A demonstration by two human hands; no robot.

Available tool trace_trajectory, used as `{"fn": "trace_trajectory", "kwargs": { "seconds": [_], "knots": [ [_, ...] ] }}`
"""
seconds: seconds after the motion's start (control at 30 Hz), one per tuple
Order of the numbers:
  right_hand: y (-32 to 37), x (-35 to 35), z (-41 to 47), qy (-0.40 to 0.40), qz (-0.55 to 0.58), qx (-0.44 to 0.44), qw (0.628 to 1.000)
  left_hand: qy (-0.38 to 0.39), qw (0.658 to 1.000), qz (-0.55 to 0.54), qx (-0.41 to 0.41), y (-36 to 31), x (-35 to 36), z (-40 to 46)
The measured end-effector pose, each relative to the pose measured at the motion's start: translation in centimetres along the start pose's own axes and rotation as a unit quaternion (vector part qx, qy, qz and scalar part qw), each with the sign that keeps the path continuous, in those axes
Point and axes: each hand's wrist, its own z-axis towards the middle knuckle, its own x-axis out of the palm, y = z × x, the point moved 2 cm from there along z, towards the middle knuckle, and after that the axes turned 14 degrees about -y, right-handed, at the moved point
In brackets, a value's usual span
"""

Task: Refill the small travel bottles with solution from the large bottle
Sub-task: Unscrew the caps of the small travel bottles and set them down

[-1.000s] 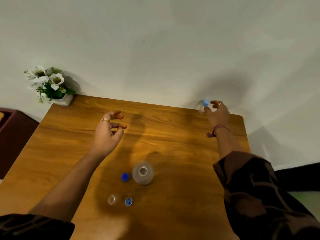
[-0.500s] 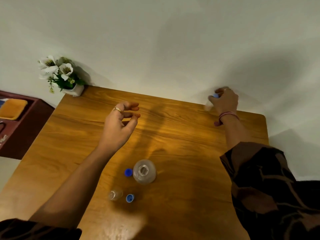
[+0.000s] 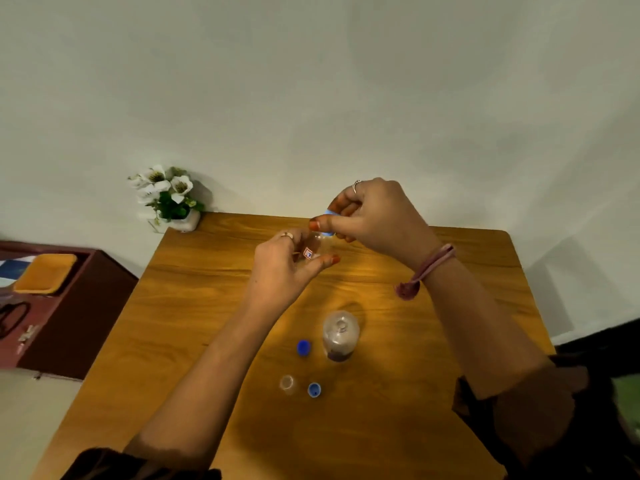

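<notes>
Head view. Both hands are raised above the far half of the worktop (image 3: 398, 427). The left hand (image 3: 277, 271) holds a small clear travel bottle (image 3: 311, 252) with a red-and-white label, its thumb and fingers curled round the body. The right hand (image 3: 377, 216) pinches the bottle's light-blue cap (image 3: 329, 213) between thumb and bent fingers.

Nearer the front edge, about midway across, stands the large bottle (image 3: 340, 336), uncapped, with dark solution showing low in it. Just to its left lies a blue cap (image 3: 303, 348). Closer still stands a second small bottle (image 3: 287, 383), open, with another blue cap (image 3: 314, 390) just beside it, hollow side up. A pot of white flowers (image 3: 166, 199) sits at the far left corner.

The step in hand appears to be unscrewing the held bottle. To do it well, keep the bottle upright, brace its body firmly with the left hand, and let only the right hand's fingers turn. Squeezing the thin wall may deform it. The freed cap is best set beside the others, well apart from the large bottle's base.
</notes>
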Motion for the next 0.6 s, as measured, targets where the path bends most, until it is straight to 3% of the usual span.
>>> {"fn": "trace_trajectory", "kwargs": {
  "seconds": [0.13, 0.3, 0.47, 0.6],
  "knots": [
    [4.3, 0.8, -2.4, 0.044, -0.023, -0.08, 0.996, 0.018, 0.996, -0.074, -0.036, 0.9, -4.1, -2.7],
    [8.8, 1.1, -4.6, 0.196, -0.114, -0.121, 0.966, 0.043, 0.991, -0.117, -0.056, 2.5, -7.2, -5.5],
    [11.8, 3.3, -6.2, 0.151, -0.301, -0.121, 0.934, 0.028, 0.993, -0.102, -0.051, 3.1, -9.2, -7.2],
    [13.3, 4.3, -7.6, 0.212, -0.262, -0.15, 0.929, 0.035, 0.992, -0.112, -0.047, 3.7, -10.2, -8.2]
  ]
}}
